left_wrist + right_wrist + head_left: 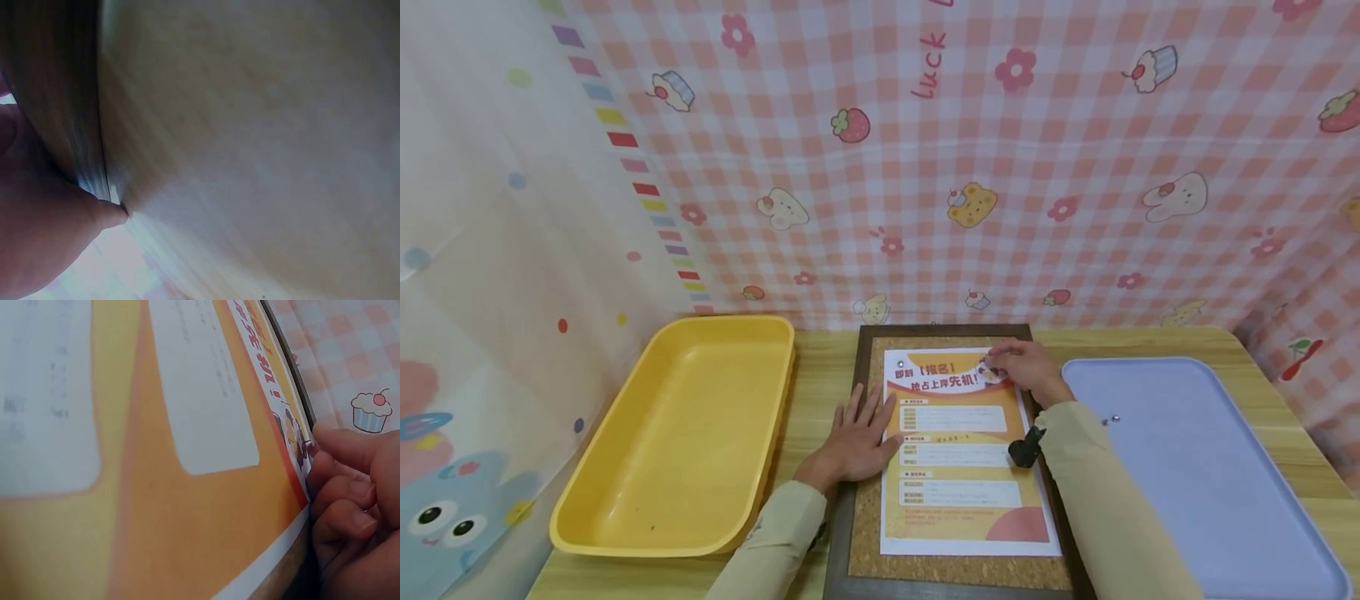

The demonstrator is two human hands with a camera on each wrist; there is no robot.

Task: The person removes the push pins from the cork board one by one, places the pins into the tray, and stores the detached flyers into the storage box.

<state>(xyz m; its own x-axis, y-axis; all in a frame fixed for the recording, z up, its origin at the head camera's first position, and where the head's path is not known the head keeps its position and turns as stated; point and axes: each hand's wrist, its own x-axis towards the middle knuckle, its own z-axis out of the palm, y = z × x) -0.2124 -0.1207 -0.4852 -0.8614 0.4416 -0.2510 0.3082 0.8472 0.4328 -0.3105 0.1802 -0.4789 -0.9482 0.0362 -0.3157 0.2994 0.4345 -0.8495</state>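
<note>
With the left hand (857,440) spread, the right hand (1028,367), grip unclear, could skew the paper (961,457) by pushing sideways near the board's (867,533) top-right corner.

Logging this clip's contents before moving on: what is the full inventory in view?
Table: one, wood-toned, underneath
Yellow tray: one, yellow, left
Lavender tray: one, lavender, right
Board: one, cork, dark frame, centre
Poster: one, orange-white, on board
Pin: one, silvery, poster's top left
Small bits: seemingly two, silvery, lavender tray
Checked cloth: at least one, pink-white, behind
Pale cloth: one, whitish, far left
Sleeves: two, beige, foreground
Left grip: one, board's left side
Right grip: one, poster's top right
</note>
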